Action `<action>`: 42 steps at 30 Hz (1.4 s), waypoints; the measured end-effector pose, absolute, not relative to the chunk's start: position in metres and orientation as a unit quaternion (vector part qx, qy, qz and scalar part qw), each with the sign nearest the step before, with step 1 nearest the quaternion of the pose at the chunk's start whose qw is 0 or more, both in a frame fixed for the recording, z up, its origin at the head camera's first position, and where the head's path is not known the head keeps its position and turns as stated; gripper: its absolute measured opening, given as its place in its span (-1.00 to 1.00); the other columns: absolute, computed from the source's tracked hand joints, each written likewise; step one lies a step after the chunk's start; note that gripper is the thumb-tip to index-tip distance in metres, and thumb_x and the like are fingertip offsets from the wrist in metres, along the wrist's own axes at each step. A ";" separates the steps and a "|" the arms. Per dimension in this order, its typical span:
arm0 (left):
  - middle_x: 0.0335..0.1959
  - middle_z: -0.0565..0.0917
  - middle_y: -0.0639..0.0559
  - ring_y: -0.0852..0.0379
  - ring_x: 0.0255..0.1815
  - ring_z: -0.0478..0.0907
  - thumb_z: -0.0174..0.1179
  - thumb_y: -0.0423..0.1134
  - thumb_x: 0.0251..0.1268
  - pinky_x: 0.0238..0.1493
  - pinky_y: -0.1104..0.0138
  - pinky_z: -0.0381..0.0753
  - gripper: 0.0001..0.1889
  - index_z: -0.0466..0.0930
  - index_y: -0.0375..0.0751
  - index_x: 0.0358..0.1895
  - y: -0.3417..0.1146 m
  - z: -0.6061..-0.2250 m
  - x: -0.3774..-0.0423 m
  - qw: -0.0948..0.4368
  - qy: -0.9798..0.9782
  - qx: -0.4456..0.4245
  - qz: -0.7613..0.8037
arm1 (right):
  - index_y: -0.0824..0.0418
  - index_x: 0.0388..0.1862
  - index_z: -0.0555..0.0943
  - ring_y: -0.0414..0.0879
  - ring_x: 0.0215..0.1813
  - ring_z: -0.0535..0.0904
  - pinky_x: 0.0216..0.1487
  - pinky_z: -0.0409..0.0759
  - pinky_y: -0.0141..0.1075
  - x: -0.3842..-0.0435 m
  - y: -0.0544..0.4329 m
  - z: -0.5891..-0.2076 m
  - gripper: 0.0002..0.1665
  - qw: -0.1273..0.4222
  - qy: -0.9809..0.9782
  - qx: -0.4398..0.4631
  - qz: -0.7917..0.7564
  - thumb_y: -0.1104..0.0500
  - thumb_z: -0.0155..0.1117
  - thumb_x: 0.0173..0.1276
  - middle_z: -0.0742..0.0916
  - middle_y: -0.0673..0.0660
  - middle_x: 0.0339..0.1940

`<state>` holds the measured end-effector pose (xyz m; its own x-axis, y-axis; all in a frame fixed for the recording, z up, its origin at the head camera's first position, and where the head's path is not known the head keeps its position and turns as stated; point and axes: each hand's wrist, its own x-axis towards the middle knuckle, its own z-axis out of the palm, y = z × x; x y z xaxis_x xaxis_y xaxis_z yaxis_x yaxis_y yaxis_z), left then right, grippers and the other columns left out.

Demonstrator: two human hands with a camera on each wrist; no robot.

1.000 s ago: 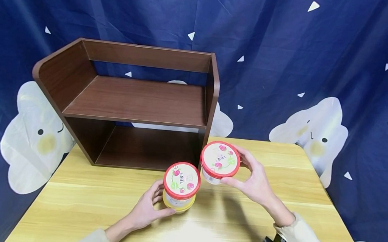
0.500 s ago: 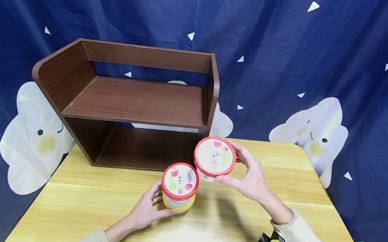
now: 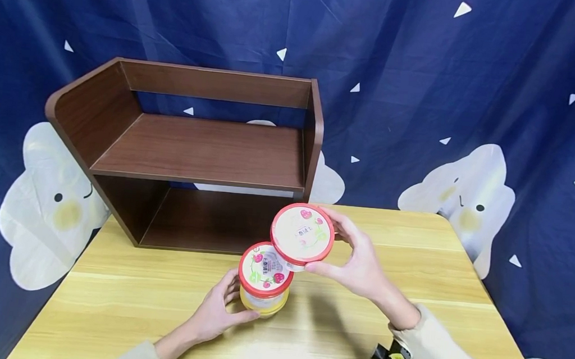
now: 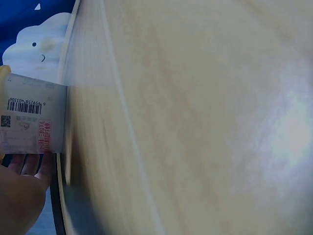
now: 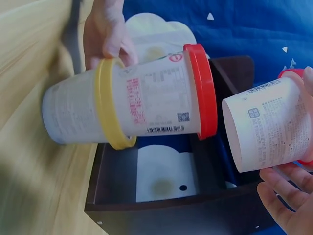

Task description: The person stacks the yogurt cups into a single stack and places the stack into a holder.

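Note:
Two paper tubs stand stacked on the table, a yellow-lidded tub [image 5: 73, 110] below and a red-lidded tub [image 5: 156, 98] with strawberry print on top. My left hand [image 3: 212, 311] holds the lower tub, thumb in front and fingers at its left side near the yellow lid [image 3: 257, 304]. A barcode shows on the lower tub [image 4: 32, 115] in the left wrist view. My right hand [image 3: 357, 261] grips a second red-lidded tub [image 3: 302, 233], raised and slightly tilted. It overlaps the stack's top lid [image 3: 261, 279] in the head view; the right wrist view shows a gap between them.
A dark brown two-tier shelf [image 3: 208, 151] stands at the back left, right behind the stack. The light wooden table [image 3: 413, 251] extends to the right. A blue curtain [image 3: 429, 55] with clouds hangs behind. A small black device [image 3: 389, 355] sits at the right sleeve.
My right hand has carried its red-lidded tub leftward, from beside the stack to partly over the top lid in the head view. The left hand has stayed at the lower tub.

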<state>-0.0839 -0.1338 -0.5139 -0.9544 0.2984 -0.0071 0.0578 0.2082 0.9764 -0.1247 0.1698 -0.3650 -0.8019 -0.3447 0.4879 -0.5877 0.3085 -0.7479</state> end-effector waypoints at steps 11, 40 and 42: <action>0.40 0.57 -0.07 0.30 0.33 0.55 0.62 -0.22 0.09 0.40 0.45 0.57 -0.09 0.30 -0.04 0.51 -0.135 -0.514 -0.084 0.099 0.773 0.121 0.615 | 0.09 0.53 0.45 -0.23 0.20 0.70 0.16 0.71 -0.30 -0.123 0.155 -0.371 0.14 0.103 -0.794 0.304 0.517 0.25 0.78 -0.08 0.79 0.11 0.23; 0.42 0.55 -0.07 0.22 0.39 0.52 0.61 -0.21 0.11 0.43 0.43 0.55 -0.08 0.27 -0.12 0.53 -0.136 -0.515 -0.085 0.106 0.770 0.111 0.619 | 0.04 0.57 0.40 -0.15 0.20 0.69 0.17 0.73 -0.17 -0.128 0.132 -0.376 0.10 0.061 -0.773 0.342 0.530 0.07 0.75 0.07 0.77 0.08 0.26; 0.42 0.55 -0.07 0.23 0.39 0.52 0.61 -0.21 0.12 0.42 0.43 0.56 -0.08 0.28 -0.11 0.52 -0.136 -0.516 -0.085 0.105 0.770 0.114 0.619 | 0.04 0.58 0.39 -0.15 0.20 0.69 0.17 0.72 -0.17 -0.129 0.132 -0.376 0.10 0.057 -0.774 0.344 0.528 0.08 0.74 0.07 0.77 0.08 0.27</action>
<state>-0.0849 -0.1361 -0.5155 -0.9519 0.3059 -0.0197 0.0465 0.2076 0.9771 -0.1289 0.1317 -0.3764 -0.7567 -0.4724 0.4520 -0.5931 0.2052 -0.7785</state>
